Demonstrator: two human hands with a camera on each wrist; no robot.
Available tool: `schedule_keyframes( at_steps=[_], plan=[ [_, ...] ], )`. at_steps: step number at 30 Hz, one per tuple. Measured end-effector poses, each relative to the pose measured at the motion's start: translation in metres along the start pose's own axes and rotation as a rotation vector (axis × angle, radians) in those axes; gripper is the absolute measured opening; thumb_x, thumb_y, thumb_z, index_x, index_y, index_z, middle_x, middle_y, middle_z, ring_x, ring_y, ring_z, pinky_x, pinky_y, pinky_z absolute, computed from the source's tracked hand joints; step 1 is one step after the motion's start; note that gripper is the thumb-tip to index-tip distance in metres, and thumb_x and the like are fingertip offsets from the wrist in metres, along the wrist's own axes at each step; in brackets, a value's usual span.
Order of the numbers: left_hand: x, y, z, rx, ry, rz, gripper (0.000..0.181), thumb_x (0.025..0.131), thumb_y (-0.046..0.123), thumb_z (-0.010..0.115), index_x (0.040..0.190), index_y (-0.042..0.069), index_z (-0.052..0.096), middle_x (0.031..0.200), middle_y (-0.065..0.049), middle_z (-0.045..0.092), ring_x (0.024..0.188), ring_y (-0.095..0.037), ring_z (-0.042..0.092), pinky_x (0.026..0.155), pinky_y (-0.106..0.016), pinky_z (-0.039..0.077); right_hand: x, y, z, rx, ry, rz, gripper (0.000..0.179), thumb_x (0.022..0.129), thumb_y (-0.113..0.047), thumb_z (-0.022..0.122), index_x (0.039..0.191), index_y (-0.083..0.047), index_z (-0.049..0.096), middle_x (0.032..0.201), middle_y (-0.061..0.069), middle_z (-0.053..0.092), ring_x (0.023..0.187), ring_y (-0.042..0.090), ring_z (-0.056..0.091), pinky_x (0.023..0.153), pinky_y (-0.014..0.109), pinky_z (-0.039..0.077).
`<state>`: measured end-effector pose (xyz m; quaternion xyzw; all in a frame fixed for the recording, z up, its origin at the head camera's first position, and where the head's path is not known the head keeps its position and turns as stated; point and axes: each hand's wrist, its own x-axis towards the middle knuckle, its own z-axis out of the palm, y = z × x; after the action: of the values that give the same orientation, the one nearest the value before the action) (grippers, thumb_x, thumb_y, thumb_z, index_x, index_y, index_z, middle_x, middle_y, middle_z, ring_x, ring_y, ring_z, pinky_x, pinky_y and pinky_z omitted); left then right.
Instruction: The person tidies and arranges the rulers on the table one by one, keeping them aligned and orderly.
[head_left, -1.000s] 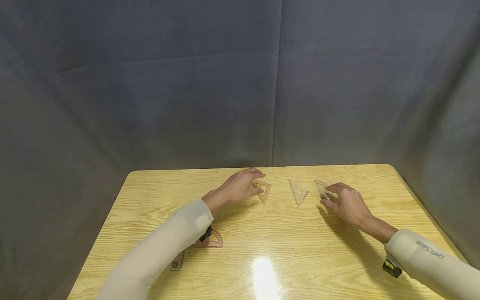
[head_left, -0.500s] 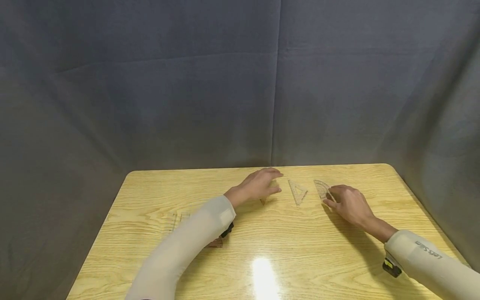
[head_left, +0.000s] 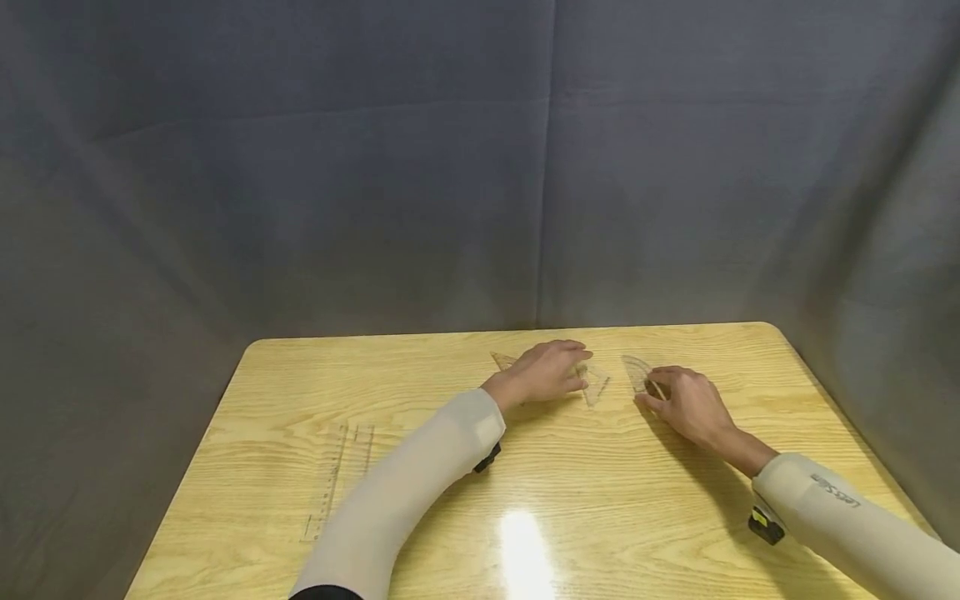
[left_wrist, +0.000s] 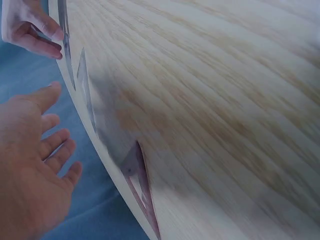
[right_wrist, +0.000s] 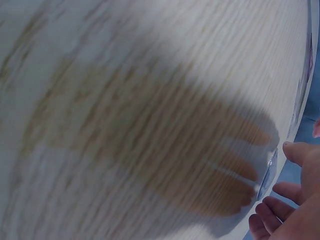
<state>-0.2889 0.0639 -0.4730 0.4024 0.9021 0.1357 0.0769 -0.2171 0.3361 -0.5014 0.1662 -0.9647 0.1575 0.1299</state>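
Note:
My left hand reaches over the far part of the table, fingers extended and thumb apart, close to a clear set square. It partly covers an amber set square, which looks reddish in the left wrist view. To the right lies a clear protractor. The thumb and fingertips of my right hand are spread at its near right edge. In the right wrist view those fingers look loose beside the protractor.
Clear ruler strips with printed marks lie at the left, partly under the left forearm. Both forearms, in pale sleeves, cross the wooden table. Dark cloth hangs behind the table's far edge.
My left hand has moved right, from the amber set square to the clear one. Its forearm now hides the reddish protractor seen earlier. My right hand stays at the clear protractor.

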Motion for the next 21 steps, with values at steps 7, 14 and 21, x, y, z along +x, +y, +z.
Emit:
schedule_keyframes(
  at_steps=[7,14,21],
  plan=[
    [0.022,0.017,0.012,0.078,-0.019,0.013,0.056,0.111,0.039,0.057,0.161,0.016,0.047,0.167,-0.003,0.043,0.154,-0.017,0.04,0.127,-0.031,0.032,-0.003,0.002,0.003,0.008,0.011,-0.009,0.035,0.09,-0.021,0.086,0.11,0.006,0.079,0.118,0.029,0.073,0.103,0.05,0.071,0.083,0.064,0.059],
    [0.039,0.032,0.022,0.124,-0.043,-0.007,0.058,0.111,0.044,0.055,0.163,0.019,0.044,0.169,0.001,0.04,0.154,-0.014,0.038,0.127,-0.03,0.031,-0.006,0.003,0.002,0.022,0.005,-0.012,0.031,0.091,-0.018,0.085,0.108,0.007,0.078,0.118,0.03,0.072,0.104,0.05,0.07,0.085,0.064,0.059],
    [0.048,0.048,0.026,0.164,-0.07,-0.004,0.059,0.111,0.045,0.053,0.165,0.022,0.041,0.17,0.005,0.037,0.156,-0.011,0.035,0.127,-0.027,0.028,-0.006,0.003,-0.001,0.026,-0.004,-0.007,0.03,0.092,-0.014,0.083,0.109,0.01,0.078,0.12,0.031,0.071,0.107,0.051,0.069,0.087,0.064,0.059]
  ],
)
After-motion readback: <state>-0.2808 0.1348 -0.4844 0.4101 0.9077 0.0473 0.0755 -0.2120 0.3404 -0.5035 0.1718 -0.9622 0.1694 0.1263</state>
